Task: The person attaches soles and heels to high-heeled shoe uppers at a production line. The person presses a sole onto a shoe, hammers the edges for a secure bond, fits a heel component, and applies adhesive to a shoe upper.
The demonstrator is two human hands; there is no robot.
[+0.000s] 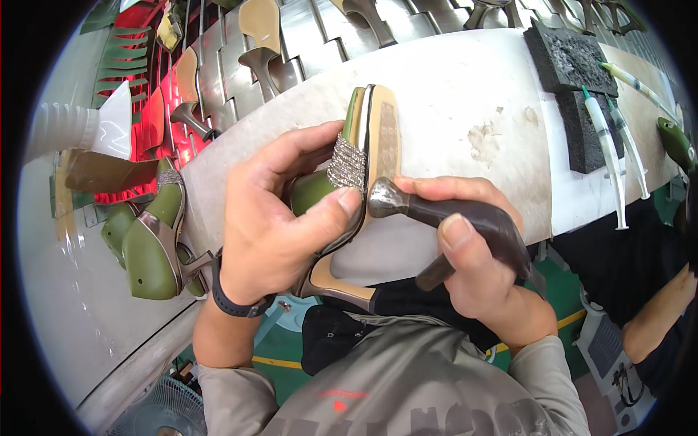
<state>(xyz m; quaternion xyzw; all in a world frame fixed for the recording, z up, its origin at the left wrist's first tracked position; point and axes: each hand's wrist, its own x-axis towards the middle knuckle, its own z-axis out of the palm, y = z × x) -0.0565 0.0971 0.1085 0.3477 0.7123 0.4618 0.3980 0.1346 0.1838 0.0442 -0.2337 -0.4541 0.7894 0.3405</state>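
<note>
My left hand (265,196) is wrapped round a high-heeled shoe (383,131), turned on its side with its tan sole facing right. A glittering strap (347,163) crosses the shoe over a green shoe last (309,190). The heel end points down toward my body. In my right hand (483,272) is a dark cobbler's hammer (469,216), gripped near its head. The hammer's rounded metal face meets the sole's edge, close to my left thumb; whether it presses there I cannot tell.
Green lasts with heeled shoes (151,254) stand at the left, near a white hose (62,127). A slatted metal conveyor (313,47) carries several soles behind the pale worktable (443,87). Syringes (607,152) lie by black foam blocks (567,62). Another person's arm (658,312) shows at right.
</note>
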